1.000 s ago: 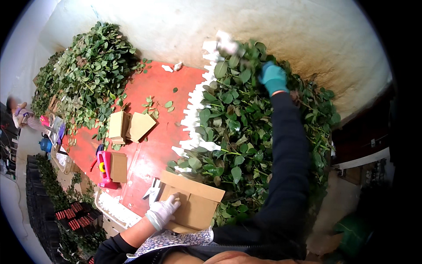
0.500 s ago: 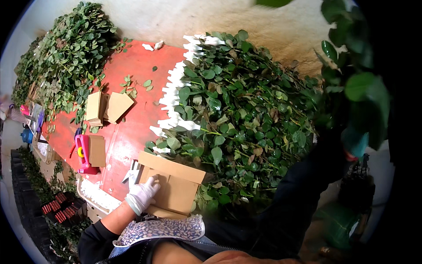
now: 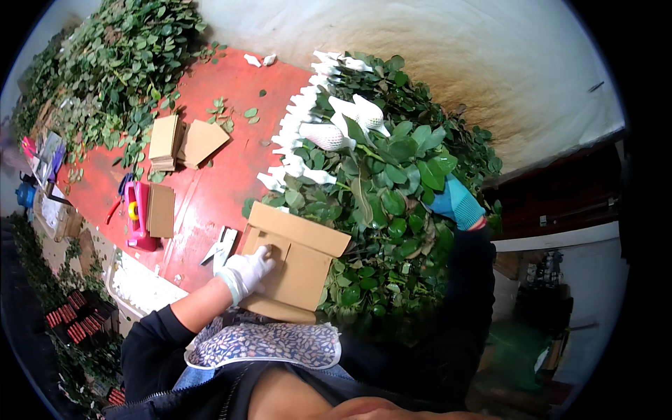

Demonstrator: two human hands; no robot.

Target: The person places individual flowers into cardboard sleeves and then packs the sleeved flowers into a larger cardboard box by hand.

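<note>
One cardboard sheet point(image 3: 297, 262) at 6 o'clock on the red table point(image 3: 210, 189), left hand point(image 3: 248, 269) flat on it, fingers spread. Right hand point(image 3: 455, 203) at 3 o'clock grips one leafy stem bunch point(image 3: 392, 175); two cardboard stacks point(image 3: 185, 142) at 10.

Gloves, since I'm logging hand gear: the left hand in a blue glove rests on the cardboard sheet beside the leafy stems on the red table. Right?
Not quite. The left hand on the cardboard sheet wears a white glove, as the head view shows; the blue glove is on the right hand, among the leafy stems.
</note>
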